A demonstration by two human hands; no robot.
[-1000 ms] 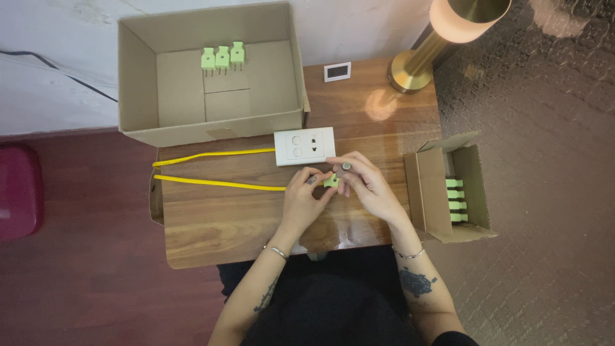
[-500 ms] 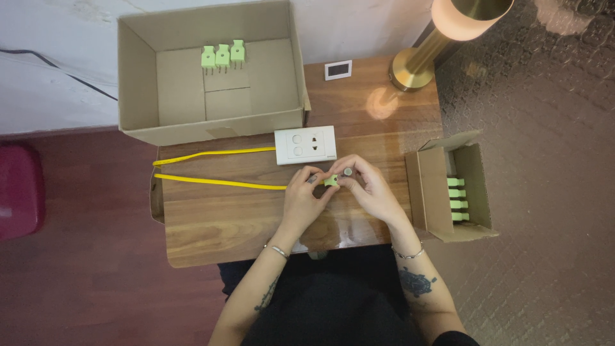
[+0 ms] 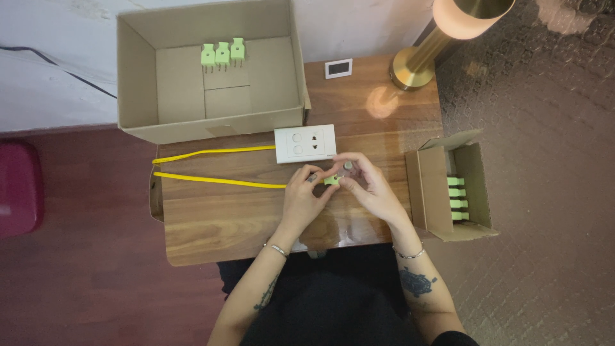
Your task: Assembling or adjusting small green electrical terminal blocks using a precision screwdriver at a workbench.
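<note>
My left hand [image 3: 304,195] and my right hand [image 3: 366,186] meet over the middle of the wooden table [image 3: 211,224], both pinching a small light-green plug [image 3: 331,181]. A yellow cable [image 3: 211,180] runs from the plug leftward, loops at the table's left edge and returns to a white socket plate [image 3: 305,143] lying just beyond my hands. A small grey part [image 3: 347,166] shows at my right fingertips.
A large open cardboard box [image 3: 138,83] at the back left holds three green plugs [image 3: 222,54]. A small open box [image 3: 426,192] at the right holds several more green plugs [image 3: 456,198]. A brass lamp [image 3: 416,64] and a small white display [image 3: 338,67] stand behind.
My hands have stayed at the same spot; the fingers shifted slightly around the green plug.
</note>
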